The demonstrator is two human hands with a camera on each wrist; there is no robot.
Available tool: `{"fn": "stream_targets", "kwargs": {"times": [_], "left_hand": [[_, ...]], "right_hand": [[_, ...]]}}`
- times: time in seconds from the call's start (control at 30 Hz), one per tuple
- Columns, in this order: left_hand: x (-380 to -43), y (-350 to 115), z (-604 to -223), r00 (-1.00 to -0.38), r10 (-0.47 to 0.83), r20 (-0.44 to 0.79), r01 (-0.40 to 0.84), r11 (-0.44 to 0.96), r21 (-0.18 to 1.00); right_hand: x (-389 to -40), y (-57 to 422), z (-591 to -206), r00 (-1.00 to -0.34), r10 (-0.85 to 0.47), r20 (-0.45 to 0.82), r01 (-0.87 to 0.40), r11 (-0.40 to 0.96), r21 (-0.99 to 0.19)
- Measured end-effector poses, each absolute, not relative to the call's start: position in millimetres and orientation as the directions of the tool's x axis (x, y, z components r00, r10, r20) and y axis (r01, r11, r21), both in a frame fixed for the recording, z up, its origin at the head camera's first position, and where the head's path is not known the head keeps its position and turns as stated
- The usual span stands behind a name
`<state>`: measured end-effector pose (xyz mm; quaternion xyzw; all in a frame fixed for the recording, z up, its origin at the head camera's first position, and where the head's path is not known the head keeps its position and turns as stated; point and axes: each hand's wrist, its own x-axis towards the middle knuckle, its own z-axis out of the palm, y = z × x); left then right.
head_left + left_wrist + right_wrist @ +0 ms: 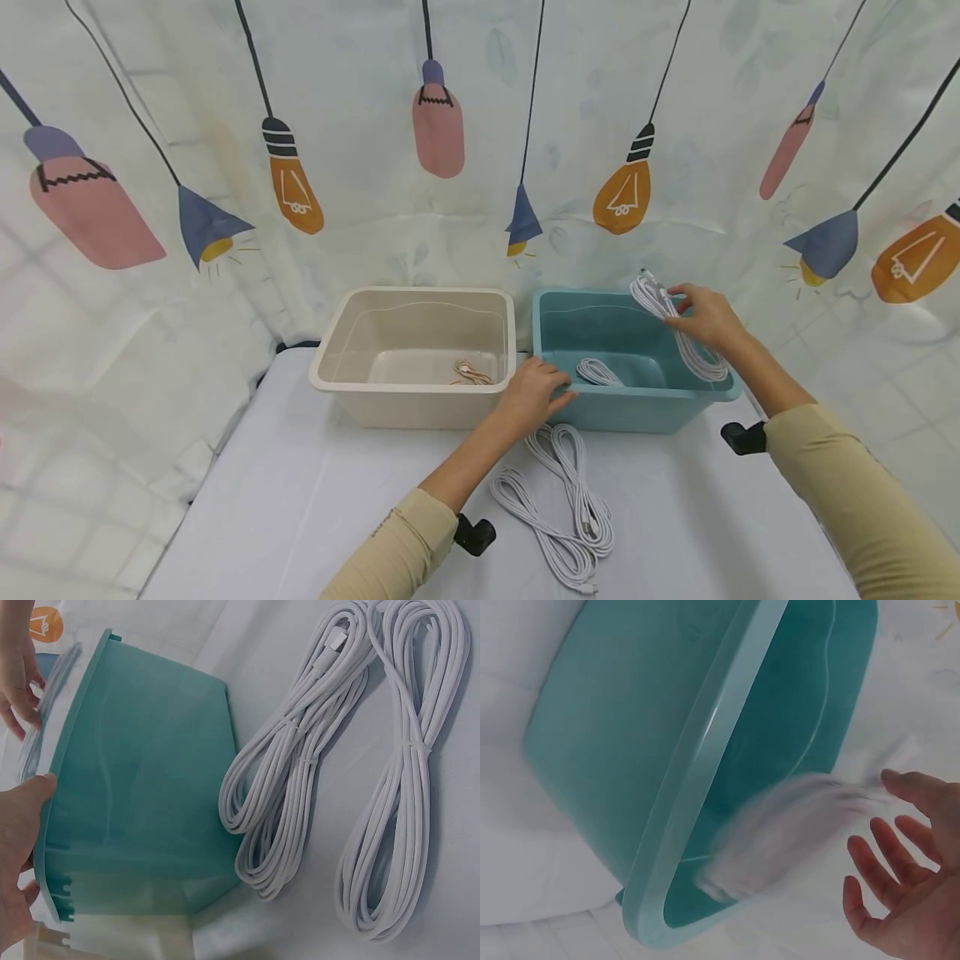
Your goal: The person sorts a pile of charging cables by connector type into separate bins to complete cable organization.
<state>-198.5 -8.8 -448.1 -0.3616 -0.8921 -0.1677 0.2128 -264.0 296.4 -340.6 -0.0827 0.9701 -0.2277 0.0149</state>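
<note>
My left hand (528,392) holds the front-left rim of a teal plastic bin (630,412), with the thumb over the outer side. Above the bin's right end is my right hand (705,317). A coiled white cable (693,354) is at its fingertips, slanting down across the right rim. In the right wrist view this cable (780,832) is blurred by motion, and the fingers (885,859) are spread apart from it, with one digit beside its upper end. Another white cable coil (597,372) lies inside the bin.
On the white table (352,517), tied white cable coils (405,795) lie before the teal bin. To its left stands a beige bin (412,408) with a small tan cable (472,373) inside. Behind both bins hangs a curtain (465,233) printed with lamps.
</note>
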Motion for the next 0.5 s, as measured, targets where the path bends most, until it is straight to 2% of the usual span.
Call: {"fn": "stream_targets", "kwargs": {"times": [0.27, 0.5], "left_hand": [[-198, -9, -449, -0.644, 0.574, 0.506, 0.718, 0.682, 0.141], [-200, -9, -451, -0.638, 0.572, 0.515, 0.716, 0.687, 0.125]], "right_hand": [[-260, 294, -344, -0.988, -0.149, 0.047, -0.154, 0.872, -0.465], [-250, 294, -348, -0.977, -0.172, 0.127, -0.212, 0.855, -0.473]]}}
